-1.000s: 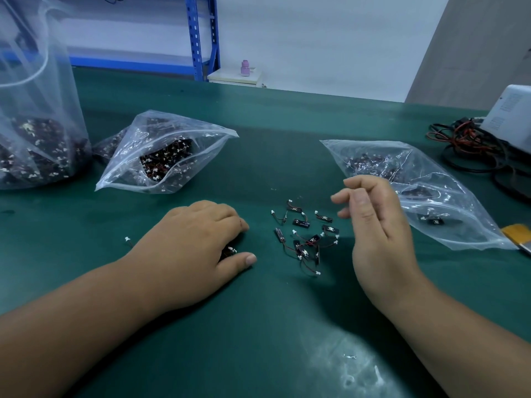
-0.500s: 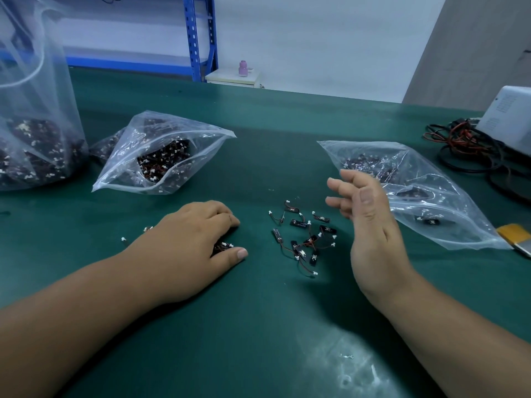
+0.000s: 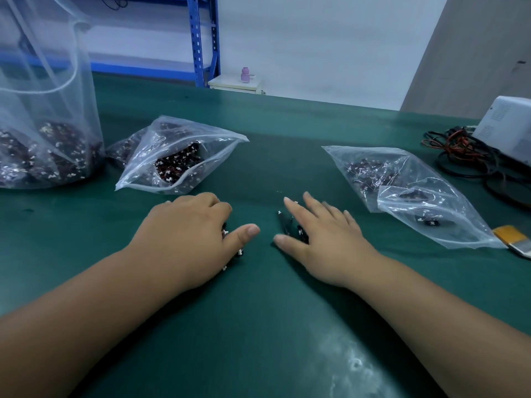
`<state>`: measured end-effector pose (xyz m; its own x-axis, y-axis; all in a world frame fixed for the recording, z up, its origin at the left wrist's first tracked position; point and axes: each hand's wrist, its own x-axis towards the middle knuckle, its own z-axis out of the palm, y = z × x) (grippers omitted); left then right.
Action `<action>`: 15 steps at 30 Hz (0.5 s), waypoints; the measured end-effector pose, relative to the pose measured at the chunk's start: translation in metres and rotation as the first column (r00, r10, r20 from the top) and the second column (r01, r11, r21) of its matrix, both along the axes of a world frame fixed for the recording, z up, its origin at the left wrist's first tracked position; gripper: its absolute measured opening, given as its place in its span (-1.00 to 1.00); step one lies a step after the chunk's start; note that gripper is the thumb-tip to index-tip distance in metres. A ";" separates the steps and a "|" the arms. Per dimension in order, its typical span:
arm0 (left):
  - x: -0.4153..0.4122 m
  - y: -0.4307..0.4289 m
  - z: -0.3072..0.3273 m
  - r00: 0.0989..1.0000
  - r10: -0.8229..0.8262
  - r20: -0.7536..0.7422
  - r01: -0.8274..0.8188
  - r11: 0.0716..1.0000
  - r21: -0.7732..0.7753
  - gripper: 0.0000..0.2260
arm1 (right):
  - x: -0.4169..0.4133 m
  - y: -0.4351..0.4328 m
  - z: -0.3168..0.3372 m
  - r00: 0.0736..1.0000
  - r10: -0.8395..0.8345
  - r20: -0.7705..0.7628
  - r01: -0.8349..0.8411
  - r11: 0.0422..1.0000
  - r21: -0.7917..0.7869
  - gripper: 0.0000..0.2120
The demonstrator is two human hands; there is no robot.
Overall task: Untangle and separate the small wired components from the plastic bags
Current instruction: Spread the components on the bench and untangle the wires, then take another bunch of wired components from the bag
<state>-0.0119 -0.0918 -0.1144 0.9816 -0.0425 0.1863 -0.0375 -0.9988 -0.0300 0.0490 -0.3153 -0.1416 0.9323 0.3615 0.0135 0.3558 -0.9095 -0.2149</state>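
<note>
Your right hand, which a second ago was lifted and loosely curled beside the loose pile, has now come down flat on it, with fingers straight and spread. The left hand has hardly moved: its fingers are curled down over a second cluster, but if they really pinch something is hidden from view.

I think this means you are spreading the pile out on the dark green table mat, so that single pieces can be pulled free.

The small black wired components with white plugs are almost all under your two palms, only a few show at the edges. The one visible beside your right index finger lies with its long axis running away from you, a little slanted to the left. For the others, direction cannot be told.

More components wait in the open clear zip bag behind the left hand and in the flat clear plastic bag to the right.
</note>
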 end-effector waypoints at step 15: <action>0.011 0.008 -0.016 0.981 -0.099 -0.165 0.082 0.991 -0.106 -0.20 | -0.013 0.006 0.005 0.956 -0.051 0.288 0.069 0.996 -0.051 -0.72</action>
<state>-0.0009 -0.0835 -0.1303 0.9922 -0.1219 0.0257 -0.1236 -0.9889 0.0829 0.0361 -0.3097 -0.1365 0.9125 0.3133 0.2632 0.3388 -0.9392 -0.0567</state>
